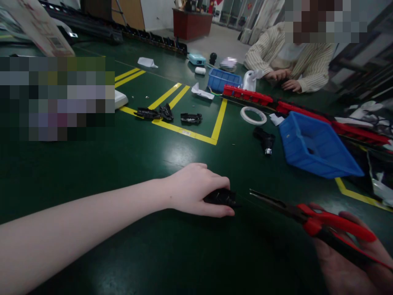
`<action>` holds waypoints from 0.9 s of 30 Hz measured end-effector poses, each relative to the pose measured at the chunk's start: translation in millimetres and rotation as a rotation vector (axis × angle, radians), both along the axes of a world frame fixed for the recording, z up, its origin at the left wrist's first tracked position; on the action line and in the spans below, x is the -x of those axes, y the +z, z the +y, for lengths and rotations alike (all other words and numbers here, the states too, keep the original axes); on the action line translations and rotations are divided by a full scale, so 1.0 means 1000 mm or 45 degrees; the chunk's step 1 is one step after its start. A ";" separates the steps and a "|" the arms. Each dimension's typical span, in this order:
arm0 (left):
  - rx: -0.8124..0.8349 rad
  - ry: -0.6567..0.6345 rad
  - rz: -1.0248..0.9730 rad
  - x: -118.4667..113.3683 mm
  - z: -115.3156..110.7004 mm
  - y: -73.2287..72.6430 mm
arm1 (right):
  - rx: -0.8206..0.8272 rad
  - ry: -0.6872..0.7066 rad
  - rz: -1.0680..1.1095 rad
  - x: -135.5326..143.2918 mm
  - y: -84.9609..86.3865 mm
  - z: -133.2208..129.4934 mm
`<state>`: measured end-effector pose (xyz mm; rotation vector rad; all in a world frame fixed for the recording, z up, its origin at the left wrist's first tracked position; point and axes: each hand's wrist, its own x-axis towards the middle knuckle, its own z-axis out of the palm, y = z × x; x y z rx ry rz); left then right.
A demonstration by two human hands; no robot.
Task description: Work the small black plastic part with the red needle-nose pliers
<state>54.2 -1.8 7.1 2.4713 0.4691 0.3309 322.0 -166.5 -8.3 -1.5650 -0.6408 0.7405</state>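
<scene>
On the dark green tabletop (129, 246), my left hand (196, 190) grips a black ridged plastic part (221, 197) between thumb and fingers. At the lower right, my right hand (353, 254) is wrapped round the red and black handles of long-nose pliers (307, 217). The pliers' thin jaws point left, their tips slightly apart and a short way from the black part. Nothing shows between the jaws. Farther off lie more black plastic parts (190, 118), one of them beside a pair of similar pieces (149, 113) near yellow tape lines.
A blue bin (316, 143) stands at the right, with a black fitting (264, 140) and a white tape roll (253, 116) near it. Red strips (247, 95) run behind, beside a smaller blue basket (224, 79). Across the table sits a person in a striped cardigan (313, 65).
</scene>
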 end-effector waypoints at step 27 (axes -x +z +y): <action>-0.153 -0.106 -0.014 -0.001 -0.003 -0.004 | 0.065 0.164 0.039 0.011 -0.001 -0.001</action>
